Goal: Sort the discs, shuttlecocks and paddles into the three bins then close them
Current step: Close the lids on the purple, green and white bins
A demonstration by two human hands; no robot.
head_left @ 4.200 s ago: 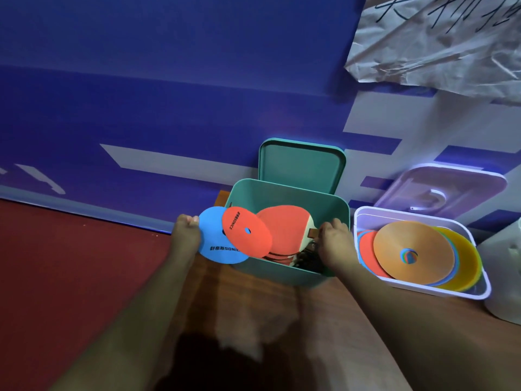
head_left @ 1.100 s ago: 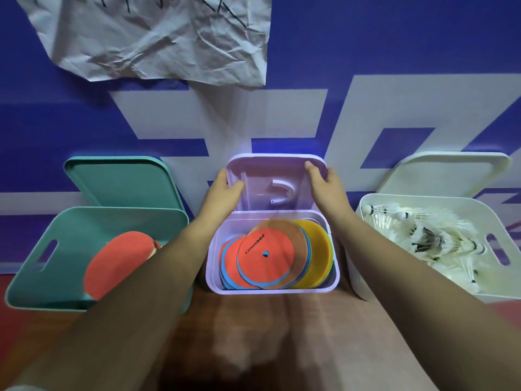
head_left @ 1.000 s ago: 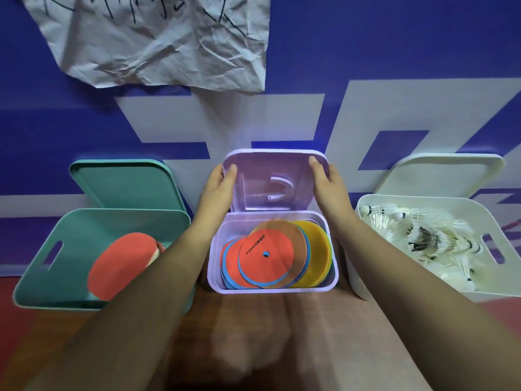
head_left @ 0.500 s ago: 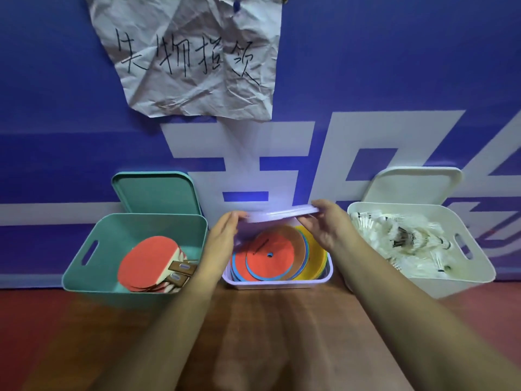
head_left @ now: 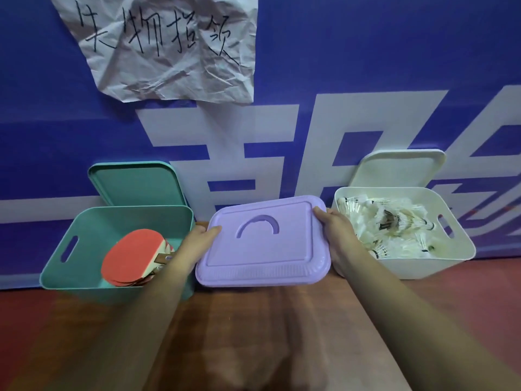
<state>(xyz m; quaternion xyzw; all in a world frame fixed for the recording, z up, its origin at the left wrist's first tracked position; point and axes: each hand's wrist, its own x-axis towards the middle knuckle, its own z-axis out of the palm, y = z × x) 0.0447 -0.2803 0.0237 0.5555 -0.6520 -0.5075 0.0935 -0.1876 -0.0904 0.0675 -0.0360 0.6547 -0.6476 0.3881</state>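
A purple lid [head_left: 263, 244] lies flat over the middle bin and hides the bin and its discs. My left hand [head_left: 197, 241] grips the lid's left edge, thumb on top. My right hand [head_left: 337, 232] grips its right edge. To the left, the open teal bin [head_left: 84, 238] holds red paddles [head_left: 132, 253], and its teal lid [head_left: 135, 183] leans on the wall behind. To the right, the open white bin [head_left: 451, 263] is full of white shuttlecocks [head_left: 389, 224], with its white lid [head_left: 400, 167] propped behind.
The bins stand in a row on a brown wooden surface [head_left: 253, 334] against a blue and white banner wall [head_left: 338, 80]. A crumpled paper sign [head_left: 169, 43] with handwriting hangs on the wall above. Red floor shows at both sides.
The two discs went from my left hand into the middle bin. Both hands then took the purple lid from the wall, tipped it forward and lowered it flat over the middle bin.
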